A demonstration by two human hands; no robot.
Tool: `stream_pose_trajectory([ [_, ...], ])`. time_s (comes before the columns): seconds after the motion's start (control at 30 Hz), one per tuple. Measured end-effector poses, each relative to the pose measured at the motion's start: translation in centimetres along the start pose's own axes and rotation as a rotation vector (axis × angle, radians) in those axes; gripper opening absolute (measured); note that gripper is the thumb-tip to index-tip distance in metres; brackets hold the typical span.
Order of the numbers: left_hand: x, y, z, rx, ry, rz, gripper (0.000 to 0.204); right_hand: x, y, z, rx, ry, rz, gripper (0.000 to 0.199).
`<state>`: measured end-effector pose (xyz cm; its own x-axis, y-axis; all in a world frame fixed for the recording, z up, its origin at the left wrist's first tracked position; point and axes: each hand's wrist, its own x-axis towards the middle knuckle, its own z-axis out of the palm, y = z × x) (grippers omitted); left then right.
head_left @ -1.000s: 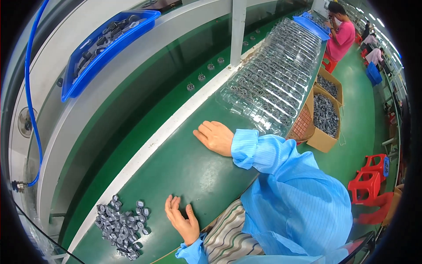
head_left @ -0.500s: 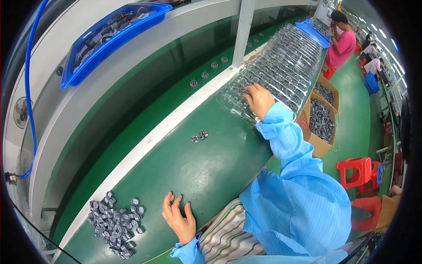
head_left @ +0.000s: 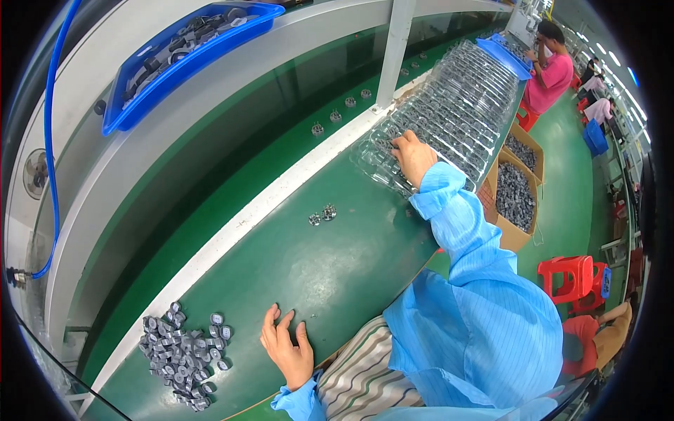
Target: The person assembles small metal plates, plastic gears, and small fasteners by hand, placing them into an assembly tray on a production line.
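My right hand (head_left: 415,160) reaches into the near end of the clear plastic trays (head_left: 463,95), which lie on the green worktop. Its fingers are bent together in a pinch; what they hold, if anything, is hidden. My left hand (head_left: 290,354) rests near the worktop's front edge, fingers apart and holding nothing. Left of it lies a loose pile of small dark grey parts with rounded caps (head_left: 184,358). Two small metallic parts (head_left: 328,212) sit mid-table, between the pile and the trays.
Beyond a white ledge (head_left: 232,219), several small parts stand on a green strip (head_left: 274,161). A blue bin (head_left: 189,56) of dark parts is at upper left. Cartons (head_left: 514,196) of grey parts and red stools (head_left: 565,277) stand at right. A co-worker in pink (head_left: 549,77) sits far off.
The whole view has shifted slightly. My right hand stays at the trays with its fingers a little more drawn in; my left hand keeps its place.
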<state>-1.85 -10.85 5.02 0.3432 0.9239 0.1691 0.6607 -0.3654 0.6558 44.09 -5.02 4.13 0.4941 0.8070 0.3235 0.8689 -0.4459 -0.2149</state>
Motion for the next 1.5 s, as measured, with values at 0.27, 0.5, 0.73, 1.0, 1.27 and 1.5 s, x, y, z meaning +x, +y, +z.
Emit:
stream_pose_trajectory([
  [0.27, 0.0, 0.1, 0.0, 0.011, 0.006, 0.010, 0.027, 0.7, -0.3, -0.6, 0.009, -0.061, 0.004, 0.017],
  [0.5, -0.2, 0.0, -0.1, 0.015, 0.020, 0.020, 0.028, 0.7, -0.4, -0.1, -0.003, -0.037, -0.019, 0.016],
  [0.73, -0.3, -0.2, 0.1, 0.030, 0.027, 0.040, 0.031, 1.2, 0.8, 0.0, 0.102, -0.074, -0.094, 0.019],
  [1.0, -0.3, 0.0, -0.1, 0.031, 0.018, 0.038, 0.027, 1.5, 1.9, -1.1, 0.328, -0.071, -0.147, 0.019],
  [1.27, 0.0, 0.1, -0.1, 0.020, 0.026, 0.022, 0.028, -0.4, -3.9, -3.8, 0.341, 0.127, -0.371, 0.018],
  [1.5, 0.1, -0.2, 0.1, 0.018, 0.034, 0.043, 0.027, -2.0, -14.8, 2.6, 0.251, 0.021, -0.848, 0.027],
])
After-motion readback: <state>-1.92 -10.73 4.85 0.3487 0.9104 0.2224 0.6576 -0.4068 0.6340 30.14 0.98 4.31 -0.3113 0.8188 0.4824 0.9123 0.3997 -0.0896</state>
